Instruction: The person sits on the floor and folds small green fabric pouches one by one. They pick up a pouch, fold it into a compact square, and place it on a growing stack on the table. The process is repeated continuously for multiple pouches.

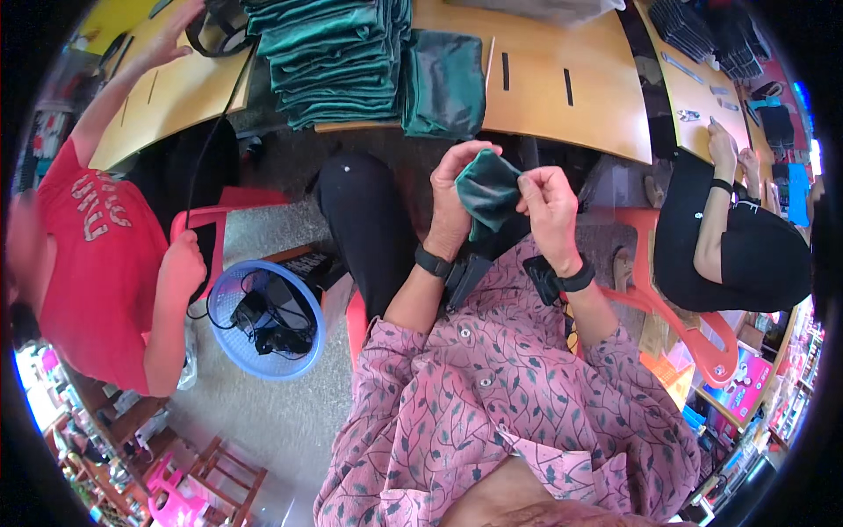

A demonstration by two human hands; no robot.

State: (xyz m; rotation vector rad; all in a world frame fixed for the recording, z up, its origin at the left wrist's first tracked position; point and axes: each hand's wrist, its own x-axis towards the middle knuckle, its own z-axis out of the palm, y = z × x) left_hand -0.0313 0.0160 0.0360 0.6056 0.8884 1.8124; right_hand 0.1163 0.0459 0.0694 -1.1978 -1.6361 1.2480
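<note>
A small dark green velvety piece (488,195), perhaps a pouch, is held up over my lap. Behind its left side, my left hand (451,195) is closed on it, with fingertips showing at the top edge. My right hand (550,206) pinches its right edge between thumb and fingers. Beyond my hands, a tall stack of folded green velvety pieces (329,75) stands at the table's near edge. Beside the stack lies a lower pile of the same green fabric (445,83), slightly overhanging the edge.
The wooden table (606,92) has dark slots. At left, a person in a red shirt (101,272) sits near a blue basket (318,327) holding black cables and devices. Another person in black (738,246) works at right, near a red plastic chair (645,263).
</note>
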